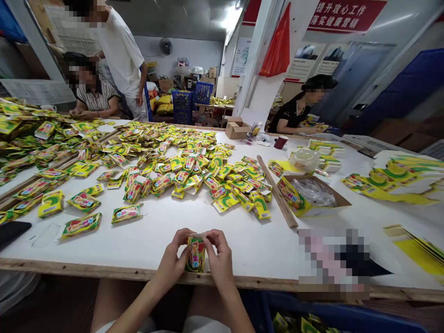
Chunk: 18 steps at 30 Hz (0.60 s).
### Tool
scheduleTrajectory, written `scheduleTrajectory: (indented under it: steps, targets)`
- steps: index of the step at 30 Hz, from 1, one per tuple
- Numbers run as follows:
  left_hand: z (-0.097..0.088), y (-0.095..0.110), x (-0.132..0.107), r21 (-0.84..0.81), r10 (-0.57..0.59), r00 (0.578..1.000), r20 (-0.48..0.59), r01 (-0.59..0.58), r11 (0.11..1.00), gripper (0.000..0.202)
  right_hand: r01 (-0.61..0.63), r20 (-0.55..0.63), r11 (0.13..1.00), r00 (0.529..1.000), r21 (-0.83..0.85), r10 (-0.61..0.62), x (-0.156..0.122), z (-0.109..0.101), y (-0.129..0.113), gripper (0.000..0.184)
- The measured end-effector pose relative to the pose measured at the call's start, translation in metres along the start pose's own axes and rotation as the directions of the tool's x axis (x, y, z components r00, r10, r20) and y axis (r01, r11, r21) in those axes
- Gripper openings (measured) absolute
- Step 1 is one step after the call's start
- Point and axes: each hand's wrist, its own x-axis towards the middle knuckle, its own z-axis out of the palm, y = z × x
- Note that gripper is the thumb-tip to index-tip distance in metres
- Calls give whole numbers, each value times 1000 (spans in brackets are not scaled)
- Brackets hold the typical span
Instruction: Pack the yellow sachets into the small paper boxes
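A small yellow-green printed candy box [196,256] stands upright at the table's front edge, between my two hands. My left hand [176,255] pinches its left side and upper edge with thumb and fingers. On the opposite side, my right hand [219,253] grips the top right corner, where a pale flap shows. What the box contains is hidden. Beyond my hands, a few similar boxes, such as one flat candy box [126,213], lie apart from the large pile of candy boxes [189,173].
A wooden strip [277,194] runs along the table right of the pile. Past it are a display carton [294,199] holding clear plastic and flat printed cardboard [391,178]. A blue crate [265,310] sits below the edge. Several other people are across the table.
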Motion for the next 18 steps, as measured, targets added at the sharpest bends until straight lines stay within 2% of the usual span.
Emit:
scheduleTrajectory:
  steps: [2, 5, 10, 18]
  targets:
    - [-1, 4, -1, 82, 6, 1000, 13, -7, 997, 25, 21, 25, 1000, 999, -21, -20, -4, 0, -4, 13]
    - [-3, 12, -1, 148, -10, 1000, -23, 13, 989, 21, 36, 36, 998, 999, -54, -34, -10, 1, -9, 15]
    - [-2, 17, -4, 115, -36, 996, -77, 44, 992, 22, 45, -44, 996, 998, -71, -48, -14, 7, -11, 15]
    - [-1, 17, 7, 58, -100, 988, -119, 107, 993, 23, 95, 55, 982, 995, -164, -87, 4, 7, -12, 16]
